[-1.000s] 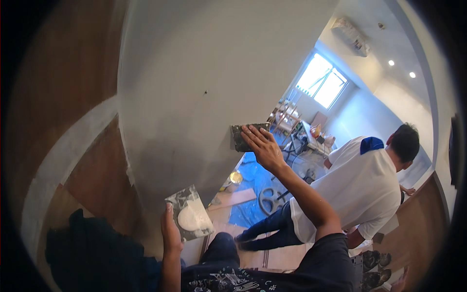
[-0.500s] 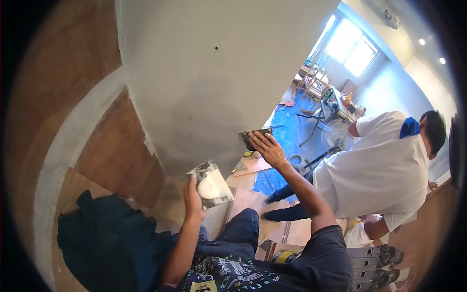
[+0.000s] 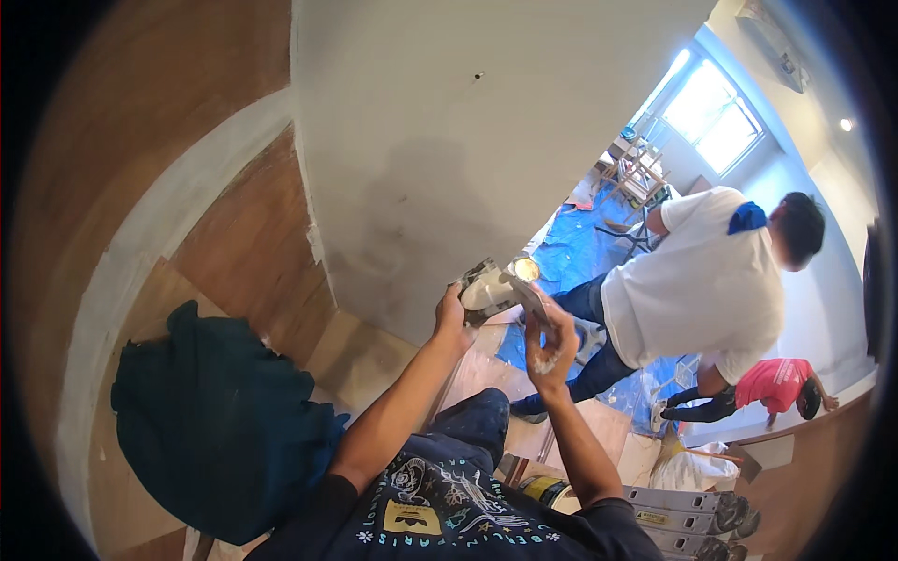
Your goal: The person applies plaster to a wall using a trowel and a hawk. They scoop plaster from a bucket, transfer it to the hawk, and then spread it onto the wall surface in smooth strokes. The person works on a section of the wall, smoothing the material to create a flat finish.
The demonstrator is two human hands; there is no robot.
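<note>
The wall [image 3: 402,112] is big, flat and pale grey-white. It has one small dark hole [image 3: 479,76] up high and a soft grey shadow lower down. On its left is brown wood [image 3: 178,79], with a curved white band [image 3: 131,243] across it. The line where the wall meets the wood is rough and white.

The left hand [image 3: 453,316] holds the board [image 3: 458,281] by its edge, in front of the low part of the wall. White paste [image 3: 485,292] lies on the board. The right hand [image 3: 553,338] pinches the blade [image 3: 531,299] close by the board's right side; I cannot tell if the two touch. There is paste on the right hand too.

A dark cloth [image 3: 224,421] is heaped at the left. Past the wall, a blue sheet [image 3: 572,245] covers some floor, and a bright window [image 3: 716,114] shines behind. A person in white [image 3: 697,294] stands at the right, and a person in pink [image 3: 772,383] bends down farther back. A folded ladder [image 3: 678,508] lies low at the right.
</note>
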